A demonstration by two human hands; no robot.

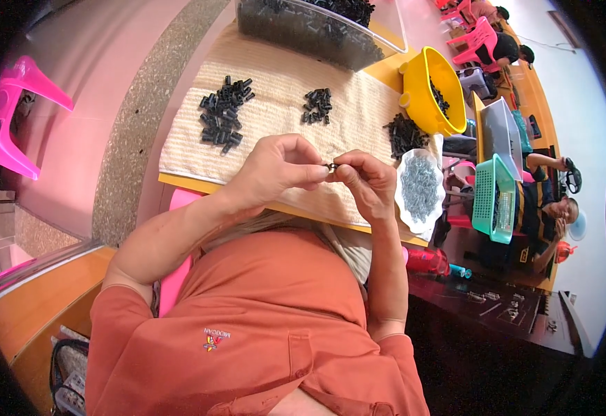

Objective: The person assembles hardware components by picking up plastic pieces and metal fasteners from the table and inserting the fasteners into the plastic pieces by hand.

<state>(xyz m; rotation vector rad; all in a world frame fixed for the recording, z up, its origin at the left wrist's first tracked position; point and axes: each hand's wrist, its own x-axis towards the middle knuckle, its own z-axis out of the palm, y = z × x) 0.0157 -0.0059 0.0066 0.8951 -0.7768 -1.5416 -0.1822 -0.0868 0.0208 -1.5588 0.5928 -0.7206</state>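
over the towel's near edge, the left hand [275,170] and right hand [365,182] pinch together on a tiny black part [330,166], seemingly light, stiff, easily dropped, best gripped by its ends.

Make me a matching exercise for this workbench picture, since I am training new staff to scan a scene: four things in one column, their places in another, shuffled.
Things:
1. yellow basin
2. white tray of silvery parts
3. small black piece
4. clear bin of black parts

Places:
A. pinched between the left hand and right hand
B. far edge of the cream towel
C. just right of the right hand
D. right of the towel, past a loose black pile

Pairs: 1-D, 2-C, 3-A, 4-B
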